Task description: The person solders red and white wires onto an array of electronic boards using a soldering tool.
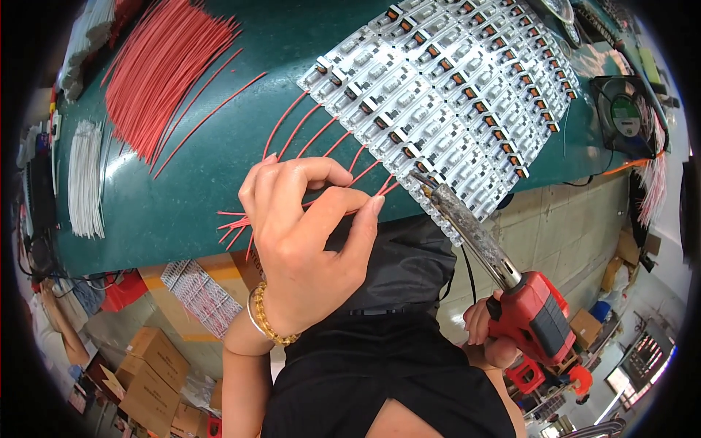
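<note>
left thumb and forefinger closed in a pinch on a red wire (pixel 391 187), close to its panel end; rest of left hand (pixel 299 237) curls over more red wires (pixel 280 118), free ends poking out past the palm. right hand (pixel 478 325) wrapped round the handle of a soldering gun (pixel 539 317), tip at the edge of a panel of small boards (pixel 438 80). pinched wire sits between left fingertips and panel edge.

handling: wire looks thin, light, springy, probably a bit slick; best pinched short of the end, clear of the likely hot tip. panel seems light, stiff, small parts fragile; take by the edges. gun likely the heaviest; red-and-black handle only.

counts: two hands, one gun, one panel, roughly eight wires at its edge, hard to separate near the fingers. further out on the green table (pixel 168 219): one red wire pile (pixel 168 69), too dense to count, two strands split off; one white wire bundle (pixel 86 179); one black fan (pixel 624 109).
</note>
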Motion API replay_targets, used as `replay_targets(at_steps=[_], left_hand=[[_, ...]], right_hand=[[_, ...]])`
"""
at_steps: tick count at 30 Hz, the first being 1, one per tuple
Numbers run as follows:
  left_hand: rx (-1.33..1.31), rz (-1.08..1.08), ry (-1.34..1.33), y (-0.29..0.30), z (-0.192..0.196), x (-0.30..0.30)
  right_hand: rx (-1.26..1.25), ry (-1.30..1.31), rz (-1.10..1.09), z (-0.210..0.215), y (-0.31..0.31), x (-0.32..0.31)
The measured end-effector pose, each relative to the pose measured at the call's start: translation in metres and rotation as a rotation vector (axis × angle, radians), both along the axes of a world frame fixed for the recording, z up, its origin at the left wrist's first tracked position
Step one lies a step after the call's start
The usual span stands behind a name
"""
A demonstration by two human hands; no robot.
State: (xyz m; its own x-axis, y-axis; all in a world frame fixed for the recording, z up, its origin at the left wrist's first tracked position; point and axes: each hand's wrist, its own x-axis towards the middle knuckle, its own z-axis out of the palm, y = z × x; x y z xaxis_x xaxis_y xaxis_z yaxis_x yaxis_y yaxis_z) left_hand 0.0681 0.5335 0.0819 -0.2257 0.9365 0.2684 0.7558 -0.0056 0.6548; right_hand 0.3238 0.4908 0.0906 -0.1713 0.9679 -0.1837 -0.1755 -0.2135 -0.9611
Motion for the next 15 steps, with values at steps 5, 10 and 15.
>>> replay_targets(at_steps=[5, 10, 15], left_hand=[[0.009, -0.011, 0.028, -0.001, 0.0, 0.005], [0.048, 0.005, 0.056, -0.001, -0.005, 0.009], [0.058, 0.021, 0.082, -0.002, -0.005, 0.009]], right_hand=[[0.043, -0.086, -0.025, -0.002, -0.007, 0.01], [0.055, -0.136, -0.041, 0.0, -0.009, 0.005], [0.171, -0.418, 0.149, -0.012, -0.02, 0.038]])
